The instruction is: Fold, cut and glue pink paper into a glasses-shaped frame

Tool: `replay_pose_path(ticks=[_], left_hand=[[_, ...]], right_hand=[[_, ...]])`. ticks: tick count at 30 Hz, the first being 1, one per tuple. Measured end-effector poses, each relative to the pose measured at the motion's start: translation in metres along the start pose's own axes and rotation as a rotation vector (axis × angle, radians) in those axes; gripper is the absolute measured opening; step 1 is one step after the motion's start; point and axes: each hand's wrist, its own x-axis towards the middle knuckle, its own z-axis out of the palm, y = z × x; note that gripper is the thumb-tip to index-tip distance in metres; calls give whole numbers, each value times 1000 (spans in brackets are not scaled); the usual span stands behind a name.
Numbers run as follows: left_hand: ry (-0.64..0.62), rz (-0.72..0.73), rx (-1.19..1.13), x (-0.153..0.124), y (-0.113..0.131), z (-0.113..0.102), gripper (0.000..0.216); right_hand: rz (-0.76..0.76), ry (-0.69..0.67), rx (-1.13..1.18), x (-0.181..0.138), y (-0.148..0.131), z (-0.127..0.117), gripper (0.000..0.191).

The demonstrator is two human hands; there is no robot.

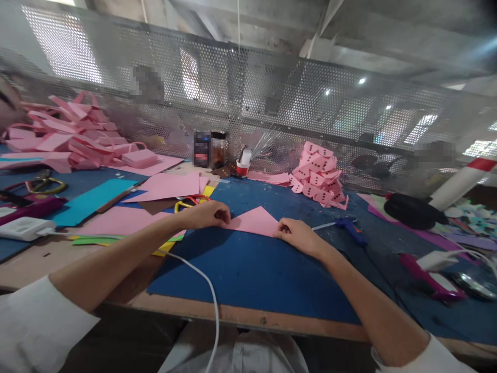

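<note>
A pink sheet of paper, folded to a low triangle with its peak pointing away from me, lies on the blue table mat. My left hand pinches its left corner with curled fingers. At the opposite corner, my right hand grips the paper between thumb and fingers. To the right of that hand lies a blue glue gun with a white glue stick at its end. Scissors with red and yellow handles rest just beyond my left wrist, partly hidden.
Pink paper baskets are heaped at the far left. Pink dotted paper pieces pile up by the perforated metal screen. A white cable hangs over the front edge. Magenta power strips lie on both sides.
</note>
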Motion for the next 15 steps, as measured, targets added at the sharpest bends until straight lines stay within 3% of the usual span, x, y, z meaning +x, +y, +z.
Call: replay_pose_path(ticks=[7,15], left_hand=[[31,80,25,1,-1,7,14],[91,124,170,-5,8,10,21]], right_hand=[[2,4,4,1,1,1,16],[2,2,9,1,2,1,16]])
